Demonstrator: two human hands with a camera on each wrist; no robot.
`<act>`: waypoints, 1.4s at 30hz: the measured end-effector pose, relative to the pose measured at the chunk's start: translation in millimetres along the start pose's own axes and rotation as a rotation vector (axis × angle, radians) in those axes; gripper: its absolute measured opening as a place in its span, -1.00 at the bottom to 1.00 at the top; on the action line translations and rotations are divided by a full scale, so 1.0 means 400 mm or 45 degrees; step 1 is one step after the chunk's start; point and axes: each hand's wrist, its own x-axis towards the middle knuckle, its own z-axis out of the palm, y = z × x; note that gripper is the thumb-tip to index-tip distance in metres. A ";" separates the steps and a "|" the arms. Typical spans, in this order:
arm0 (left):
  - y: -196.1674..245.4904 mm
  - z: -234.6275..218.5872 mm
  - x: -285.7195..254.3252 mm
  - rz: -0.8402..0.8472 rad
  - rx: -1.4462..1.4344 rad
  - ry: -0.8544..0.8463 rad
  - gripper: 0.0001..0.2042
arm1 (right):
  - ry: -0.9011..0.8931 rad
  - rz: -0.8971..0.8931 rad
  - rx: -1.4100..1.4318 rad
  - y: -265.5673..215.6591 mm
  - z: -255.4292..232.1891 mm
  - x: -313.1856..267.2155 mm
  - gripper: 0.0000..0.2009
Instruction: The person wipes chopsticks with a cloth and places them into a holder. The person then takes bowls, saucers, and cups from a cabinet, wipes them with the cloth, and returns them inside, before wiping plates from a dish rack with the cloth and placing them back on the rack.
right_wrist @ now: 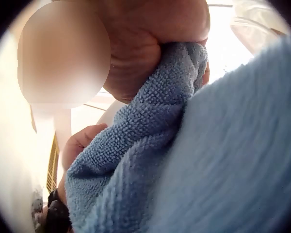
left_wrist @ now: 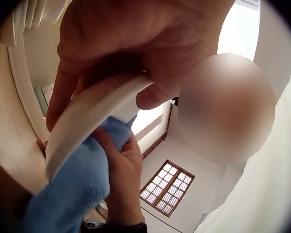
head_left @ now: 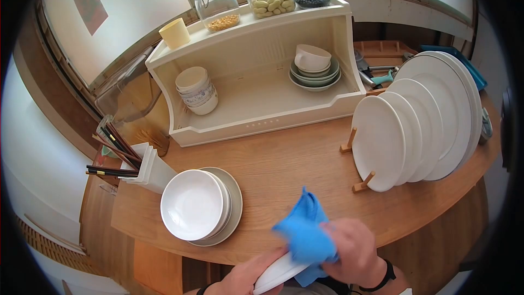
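Note:
At the near edge of the table my left hand (head_left: 246,271) grips a white plate (head_left: 278,273) by its rim, tilted on edge. In the left wrist view the thumb lies on one face of the plate (left_wrist: 82,121) and the fingers on the other. My right hand (head_left: 355,248) holds a blue cloth (head_left: 308,235), bunched over the far part of the plate and covering it. The terry cloth (right_wrist: 131,145) fills much of the right wrist view, with the right hand (right_wrist: 160,29) clutching its upper end.
A stack of white bowls (head_left: 192,205) sits left on a larger plate (head_left: 236,207). Plates stand upright in a wooden rack (head_left: 363,183) at right. Behind is a cream shelf (head_left: 262,123) with bowls, cups and glass jars (head_left: 270,0) on top. A chopstick holder (head_left: 155,172) stands far left.

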 end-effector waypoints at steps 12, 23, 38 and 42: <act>-0.085 0.022 -0.033 0.323 0.036 0.207 -0.47 | 0.452 0.589 0.733 -0.012 0.111 -0.071 -0.61; -0.126 0.081 0.033 0.919 -0.301 0.472 -0.39 | 0.409 0.314 0.193 0.014 0.056 -0.087 -0.50; -0.124 0.119 0.047 1.205 -0.370 0.659 -0.54 | 0.239 1.256 2.059 0.027 0.214 -0.089 -0.57; -0.098 0.038 0.031 1.040 -0.249 0.485 -0.60 | 0.132 1.227 1.939 0.051 0.200 -0.062 -0.56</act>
